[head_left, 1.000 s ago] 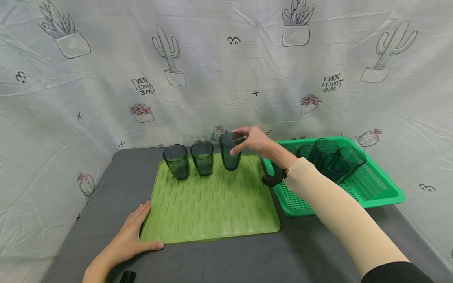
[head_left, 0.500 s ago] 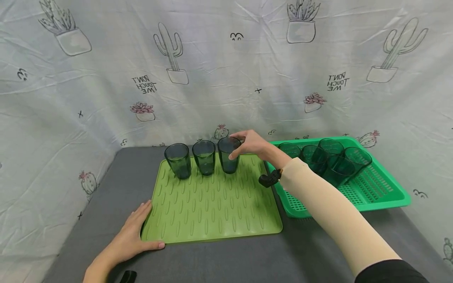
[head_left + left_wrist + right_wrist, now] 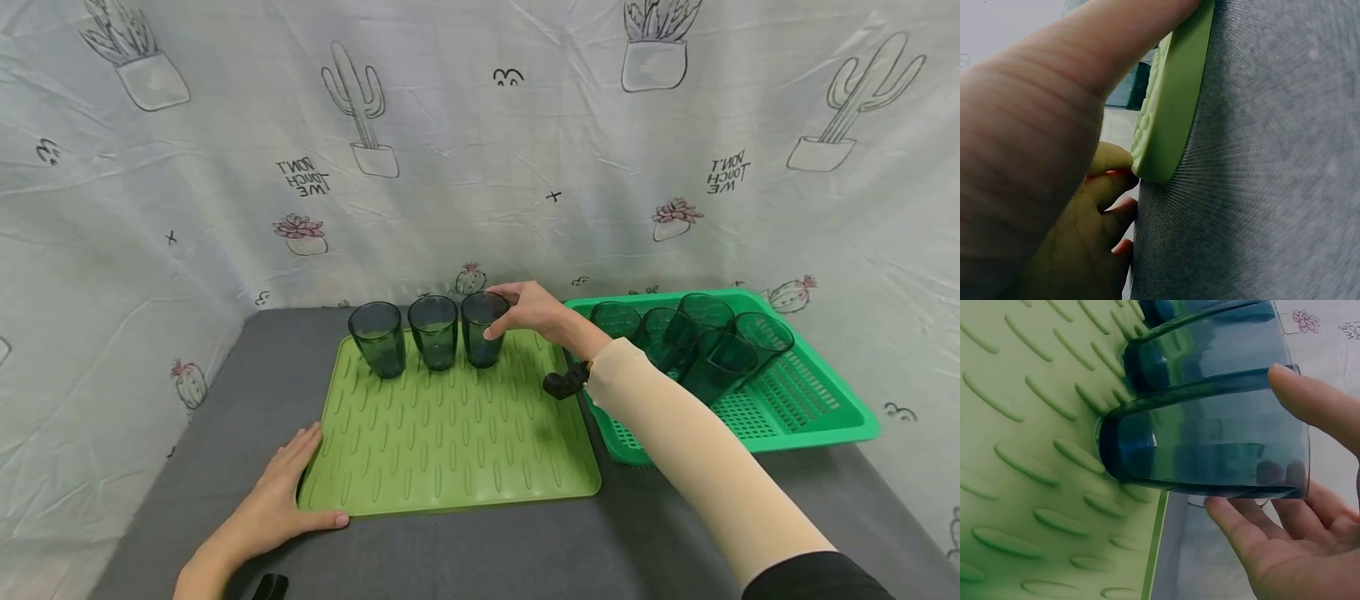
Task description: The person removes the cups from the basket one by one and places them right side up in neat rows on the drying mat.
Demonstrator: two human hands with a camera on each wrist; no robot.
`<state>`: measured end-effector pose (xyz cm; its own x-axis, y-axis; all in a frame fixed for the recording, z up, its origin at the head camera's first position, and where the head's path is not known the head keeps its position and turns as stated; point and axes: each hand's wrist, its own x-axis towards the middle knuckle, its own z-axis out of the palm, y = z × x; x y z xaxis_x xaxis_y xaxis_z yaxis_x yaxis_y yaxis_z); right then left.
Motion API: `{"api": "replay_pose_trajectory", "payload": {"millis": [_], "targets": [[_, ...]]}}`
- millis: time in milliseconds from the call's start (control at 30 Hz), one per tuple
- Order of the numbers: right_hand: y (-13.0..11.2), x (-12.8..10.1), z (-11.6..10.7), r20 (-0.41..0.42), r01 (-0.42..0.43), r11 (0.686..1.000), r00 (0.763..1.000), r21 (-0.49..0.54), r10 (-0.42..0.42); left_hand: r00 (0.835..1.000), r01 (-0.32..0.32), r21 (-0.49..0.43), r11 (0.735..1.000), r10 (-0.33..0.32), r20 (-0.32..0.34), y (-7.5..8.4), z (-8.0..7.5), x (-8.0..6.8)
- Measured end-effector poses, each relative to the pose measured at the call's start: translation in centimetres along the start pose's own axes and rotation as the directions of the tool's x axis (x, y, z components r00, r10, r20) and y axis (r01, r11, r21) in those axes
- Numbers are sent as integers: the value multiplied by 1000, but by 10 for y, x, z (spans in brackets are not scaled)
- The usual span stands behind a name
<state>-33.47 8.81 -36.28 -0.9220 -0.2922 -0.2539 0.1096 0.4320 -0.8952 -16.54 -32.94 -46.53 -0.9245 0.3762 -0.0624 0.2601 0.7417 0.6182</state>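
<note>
A dark green drinking glass [image 3: 476,342] stands upright near the far edge of a light green ribbed mat [image 3: 442,450]. My right hand [image 3: 536,312] holds it near the rim, thumb on one side and fingers round the other; fingertips show through the wall in the right wrist view. Two matching glasses, a middle one [image 3: 433,337] and a left one [image 3: 378,342], line up beside it. My left hand [image 3: 270,508] rests at the mat's near left corner, thumb along the front edge and fingers along the left edge.
To the right of the mat, a green plastic basket [image 3: 832,429] holds several similar glasses [image 3: 712,358], partly hidden by the right forearm. A grey cloth [image 3: 465,554] covers the table. Behind it hangs a white curtain [image 3: 465,167] printed with cacti.
The right hand has lowered the glass onto the mat and shifted it slightly left, close to the middle glass. The left hand has stayed at the mat's corner.
</note>
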Motion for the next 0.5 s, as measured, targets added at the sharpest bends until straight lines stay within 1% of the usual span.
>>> {"api": "replay_pose_trajectory", "payload": {"millis": [167,300,400,500], "targets": [[-1,0,3,-2,-11,1000,1000,-7,11,1000,3,3,1000,-3,-7,-1,0,0],[-1,-1,5,5,-16,1000,1000,8,15,1000,2,0,1000,-2,-9,-3,1,0],[0,-1,5,18,4,1000,1000,-8,-4,1000,1,-3,1000,-1,-8,-4,2,1],[0,-3,3,26,44,998,999,-40,-43,1000,-11,-3,1000,11,-9,-3,2,3]]}}
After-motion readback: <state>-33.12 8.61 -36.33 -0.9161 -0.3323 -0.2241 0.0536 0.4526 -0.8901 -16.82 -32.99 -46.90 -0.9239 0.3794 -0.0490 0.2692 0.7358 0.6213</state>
